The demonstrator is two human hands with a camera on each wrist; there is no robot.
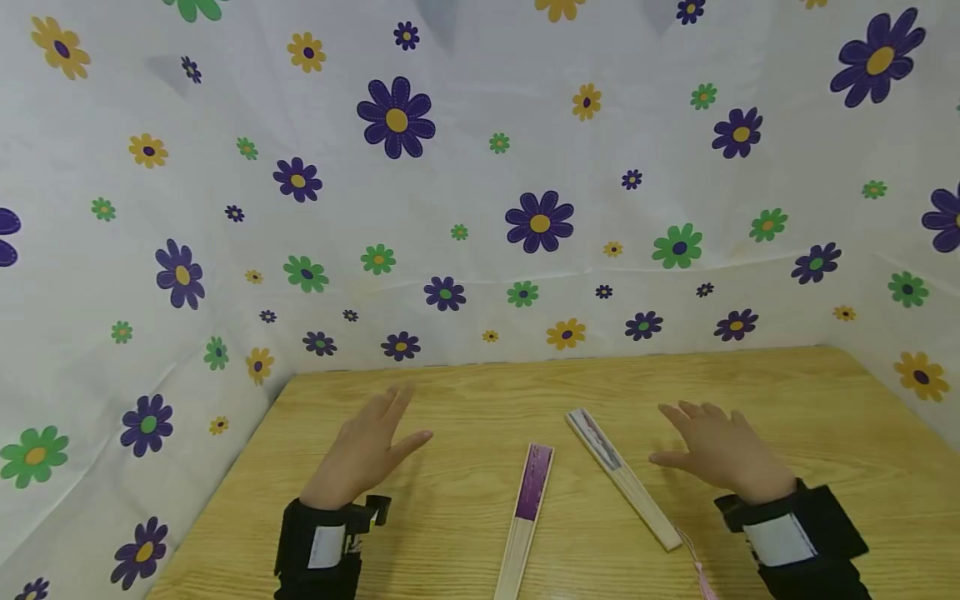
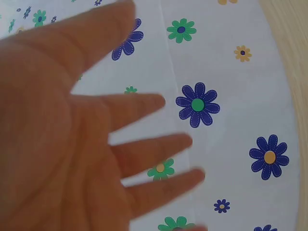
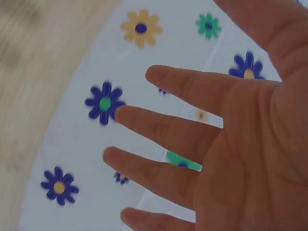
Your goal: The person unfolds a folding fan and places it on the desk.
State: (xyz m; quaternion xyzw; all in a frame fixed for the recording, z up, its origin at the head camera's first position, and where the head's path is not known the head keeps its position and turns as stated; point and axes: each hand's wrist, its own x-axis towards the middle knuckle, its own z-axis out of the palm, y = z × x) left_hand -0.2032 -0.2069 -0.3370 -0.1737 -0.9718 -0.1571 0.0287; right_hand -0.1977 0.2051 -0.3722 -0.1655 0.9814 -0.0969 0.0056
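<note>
2 closed fans (image 1: 532,517), purple and pale

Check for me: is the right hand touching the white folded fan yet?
Apart. The head view shows bare table between the right hand and the white folded fan.

"Can you see all of the purple fan (image 1: 531,510)?"

"No, its lower end runs off the bottom of the head view. The other fan's tassel (image 1: 703,579) is cut there too, and both sleeves."

"And the wrist cameras?"

"Blurred. The left hand (image 2: 72,139) loses its palm past the edge; the right hand (image 3: 231,139) likewise, with the table (image 3: 33,72) a smear."
</note>
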